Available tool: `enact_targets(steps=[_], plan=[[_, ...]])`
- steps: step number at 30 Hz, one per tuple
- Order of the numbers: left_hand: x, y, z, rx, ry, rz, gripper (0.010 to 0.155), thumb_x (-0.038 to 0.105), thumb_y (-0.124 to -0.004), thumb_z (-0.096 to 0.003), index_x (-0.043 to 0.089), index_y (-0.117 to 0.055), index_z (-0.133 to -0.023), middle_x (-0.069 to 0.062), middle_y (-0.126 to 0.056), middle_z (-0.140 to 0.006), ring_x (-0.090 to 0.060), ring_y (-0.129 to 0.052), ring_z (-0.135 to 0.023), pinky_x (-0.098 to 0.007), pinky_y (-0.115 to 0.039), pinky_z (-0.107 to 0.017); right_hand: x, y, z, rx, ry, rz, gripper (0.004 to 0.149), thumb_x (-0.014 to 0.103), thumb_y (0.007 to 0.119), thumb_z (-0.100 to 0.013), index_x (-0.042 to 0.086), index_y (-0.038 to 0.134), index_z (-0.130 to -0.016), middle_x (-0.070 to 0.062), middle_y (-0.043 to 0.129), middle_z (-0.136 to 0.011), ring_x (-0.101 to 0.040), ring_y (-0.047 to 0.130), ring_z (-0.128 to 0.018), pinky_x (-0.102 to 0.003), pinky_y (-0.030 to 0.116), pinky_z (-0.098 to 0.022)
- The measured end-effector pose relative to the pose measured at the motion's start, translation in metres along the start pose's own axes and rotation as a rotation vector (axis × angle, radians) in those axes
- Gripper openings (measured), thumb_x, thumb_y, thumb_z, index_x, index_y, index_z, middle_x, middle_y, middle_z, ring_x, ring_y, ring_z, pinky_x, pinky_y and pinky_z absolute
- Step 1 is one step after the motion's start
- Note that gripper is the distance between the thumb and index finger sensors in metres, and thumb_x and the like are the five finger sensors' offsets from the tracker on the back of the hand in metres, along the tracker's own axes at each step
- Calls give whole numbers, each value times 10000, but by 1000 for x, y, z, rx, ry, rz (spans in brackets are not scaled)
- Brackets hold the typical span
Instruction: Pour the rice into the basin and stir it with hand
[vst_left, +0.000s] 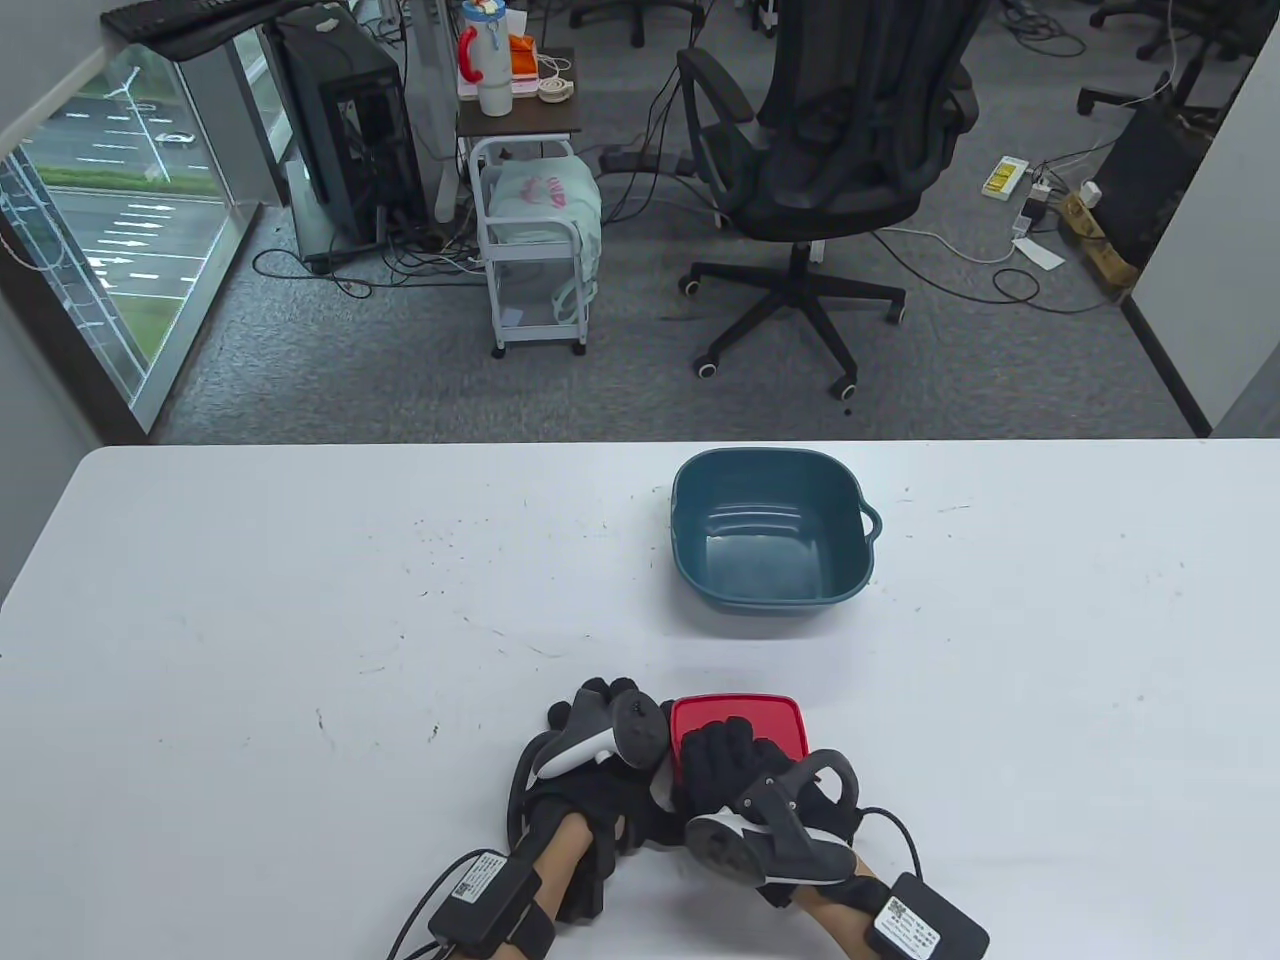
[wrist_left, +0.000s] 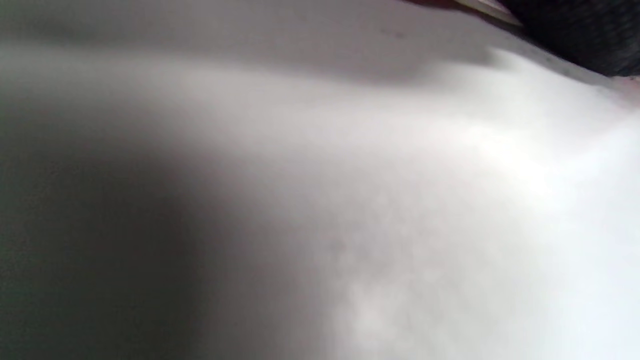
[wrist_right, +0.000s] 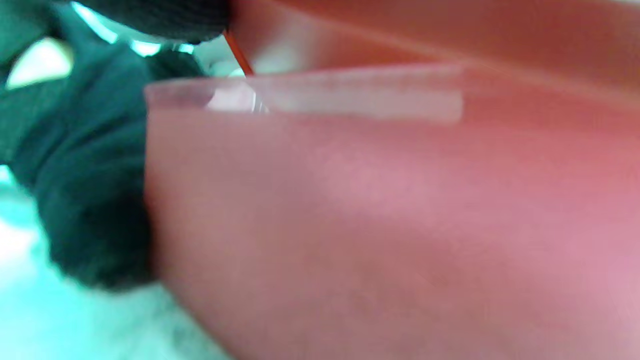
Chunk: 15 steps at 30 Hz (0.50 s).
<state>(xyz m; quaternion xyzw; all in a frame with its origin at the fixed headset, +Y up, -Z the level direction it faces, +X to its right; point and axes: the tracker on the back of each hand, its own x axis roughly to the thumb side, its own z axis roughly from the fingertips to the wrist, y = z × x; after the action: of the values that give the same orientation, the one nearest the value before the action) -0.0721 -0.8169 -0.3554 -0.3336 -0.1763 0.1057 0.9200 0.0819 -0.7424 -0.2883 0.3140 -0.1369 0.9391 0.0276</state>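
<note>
A teal basin (vst_left: 770, 530) stands empty past the table's middle. Near the front edge sits a container with a red lid (vst_left: 765, 722). My left hand (vst_left: 600, 715) holds the container's left side, fingers curled against it. My right hand (vst_left: 715, 755) lies on top, with its fingers bent over the lid's left part and gripping it. In the right wrist view the container's translucent pinkish wall (wrist_right: 380, 215) fills the frame, with left-hand glove fingers (wrist_right: 85, 175) beside it. A thin red lid edge (wrist_right: 239, 56) rises at that corner. No rice shows.
The white table (vst_left: 300, 620) stretches wide to the left and right of the hands. Beyond its far edge are an office chair (vst_left: 830, 150) and a small white cart (vst_left: 535, 250). The left wrist view gives only blurred tabletop (wrist_left: 400, 200).
</note>
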Motion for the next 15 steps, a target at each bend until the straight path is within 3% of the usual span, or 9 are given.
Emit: enact_targets(steps=[8,15], plan=[[0,1,-1,8,9,-13,1271,784,-801,-185,407,10,-1087,-199,207,-1083,-535,197,-968,-768,29,-610,-40,-5,10,-195,147,-365,537,408,798,-363,-42,914,-633,-242,1081,-498,-443,1120,-353,-498,961,-119],[1,0,-1,8,-7,-5,1280,784,-810,-202,388,13,-1098,-210,213,-1086,-543,207,-966,-775,43,-605,-61,-14,21,-241,218,-581,545,413,804,-363,-34,905,-658,-245,1069,-536,-455,1112,-395,-513,957,-155]])
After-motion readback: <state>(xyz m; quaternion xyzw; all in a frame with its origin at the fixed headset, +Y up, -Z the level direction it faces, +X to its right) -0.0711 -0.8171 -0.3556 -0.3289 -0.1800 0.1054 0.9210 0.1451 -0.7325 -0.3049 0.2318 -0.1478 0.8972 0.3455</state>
